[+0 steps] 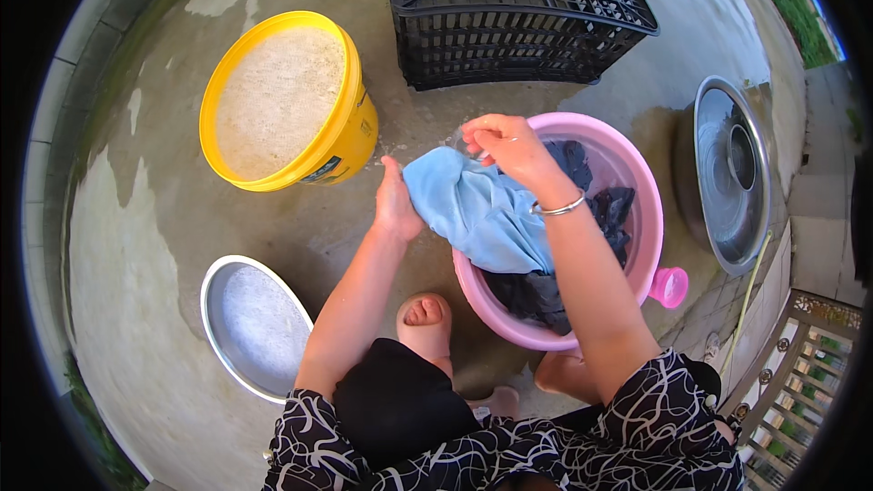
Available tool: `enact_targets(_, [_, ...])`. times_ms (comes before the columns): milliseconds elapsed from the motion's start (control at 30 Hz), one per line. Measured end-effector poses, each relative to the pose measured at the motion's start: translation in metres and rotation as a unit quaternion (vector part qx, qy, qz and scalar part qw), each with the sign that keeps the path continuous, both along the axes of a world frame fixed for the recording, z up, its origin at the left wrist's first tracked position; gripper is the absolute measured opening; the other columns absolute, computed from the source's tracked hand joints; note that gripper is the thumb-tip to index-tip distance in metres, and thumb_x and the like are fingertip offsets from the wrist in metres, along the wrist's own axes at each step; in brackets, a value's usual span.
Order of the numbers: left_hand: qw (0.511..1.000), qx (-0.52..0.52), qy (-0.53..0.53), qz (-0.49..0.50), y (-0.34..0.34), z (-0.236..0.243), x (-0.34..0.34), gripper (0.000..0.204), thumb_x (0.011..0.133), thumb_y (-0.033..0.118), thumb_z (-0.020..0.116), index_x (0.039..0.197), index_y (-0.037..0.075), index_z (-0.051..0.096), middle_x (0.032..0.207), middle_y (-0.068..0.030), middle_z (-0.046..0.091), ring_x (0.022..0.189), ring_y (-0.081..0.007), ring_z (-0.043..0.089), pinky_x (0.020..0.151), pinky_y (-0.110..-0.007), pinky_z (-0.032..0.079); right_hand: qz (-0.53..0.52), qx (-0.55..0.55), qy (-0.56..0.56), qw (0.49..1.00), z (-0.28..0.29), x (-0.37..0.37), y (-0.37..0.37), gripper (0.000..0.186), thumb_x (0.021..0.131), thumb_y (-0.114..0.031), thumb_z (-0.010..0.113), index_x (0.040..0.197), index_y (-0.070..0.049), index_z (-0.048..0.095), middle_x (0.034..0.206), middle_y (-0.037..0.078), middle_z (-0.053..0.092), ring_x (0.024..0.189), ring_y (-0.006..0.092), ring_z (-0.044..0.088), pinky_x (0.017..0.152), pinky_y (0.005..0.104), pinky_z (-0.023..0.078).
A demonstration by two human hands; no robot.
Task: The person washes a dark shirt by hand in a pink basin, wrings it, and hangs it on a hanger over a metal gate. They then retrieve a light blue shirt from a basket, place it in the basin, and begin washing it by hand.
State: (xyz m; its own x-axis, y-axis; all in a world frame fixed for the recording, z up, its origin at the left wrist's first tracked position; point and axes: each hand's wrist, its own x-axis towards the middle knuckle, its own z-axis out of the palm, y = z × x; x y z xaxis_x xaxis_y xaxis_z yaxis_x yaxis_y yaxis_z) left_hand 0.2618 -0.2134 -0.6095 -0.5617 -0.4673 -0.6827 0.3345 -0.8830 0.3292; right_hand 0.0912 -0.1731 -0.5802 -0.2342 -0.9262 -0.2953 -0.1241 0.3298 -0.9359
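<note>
A light blue cloth [482, 209], wet-looking and bunched, hangs over the left side of a pink basin [647, 218]. My left hand [397, 202] grips its left end, thumb up, with the fingers mostly hidden behind the fabric. Just above the cloth is my right hand [511, 149], its fingers curled together and a silvery bracelet on the wrist. A clear, blurred streak, perhaps water, shows by its fingertips; what they hold I cannot make out. Dark wet clothes [532, 298] lie in the basin under the cloth and my right forearm.
A yellow bucket [366, 127] full of foamy water stands at the far left, a black plastic crate [509, 45] beyond. Near left is a metal basin [211, 309] with suds. A larger metal basin [759, 218] sits at right, and a small pink cup [670, 287] touches the pink basin.
</note>
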Motion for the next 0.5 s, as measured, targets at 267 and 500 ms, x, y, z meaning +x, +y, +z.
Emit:
enact_targets(267, [0.998, -0.013, 0.063, 0.013, 0.001, -0.025, 0.005, 0.077, 0.085, 0.06, 0.013, 0.122, -0.002, 0.04, 0.123, -0.0155, 0.045, 0.116, -0.0308, 0.041, 0.1, -0.042, 0.027, 0.038, 0.172, 0.039, 0.984, 0.071, -0.153, 0.115, 0.017, 0.082, -0.014, 0.052, 0.087, 0.0, 0.06, 0.075, 0.005, 0.059, 0.067, 0.0116, 0.057, 0.06, 0.0228, 0.049])
enact_targets(500, [0.999, -0.034, 0.006, 0.041, 0.002, -0.034, 0.008, 0.069, 0.088, 0.054, 0.017, 0.122, -0.002, 0.04, 0.124, -0.0152, 0.044, 0.116, -0.0316, 0.04, 0.1, -0.043, 0.028, -0.008, 0.432, 0.053, 0.9, 0.029, -0.275, 0.326, 0.008, 0.069, -0.002, 0.057, 0.072, 0.004, 0.062, 0.066, 0.012, 0.062, 0.059, 0.0174, 0.062, 0.052, 0.0277, 0.052])
